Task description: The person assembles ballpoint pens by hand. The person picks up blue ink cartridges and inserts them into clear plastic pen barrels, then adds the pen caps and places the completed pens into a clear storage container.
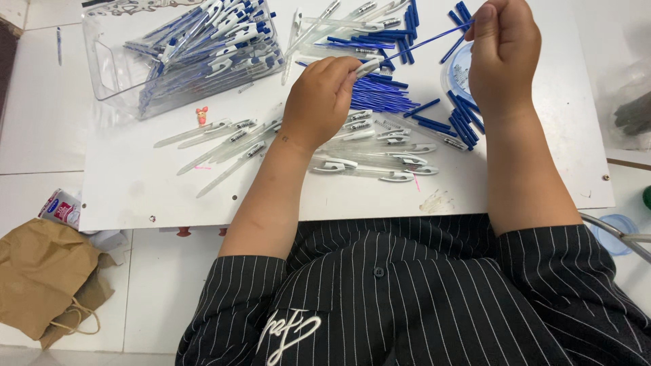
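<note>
My left hand is closed around a clear pen barrel, tip poking out past the fingers; my right hand pinches a thin blue refill slanting down toward that barrel. Beneath them I see loose blue refills and clear barrels scattered over the white counter, a clear plastic bin of assembled pens at far left
</note>
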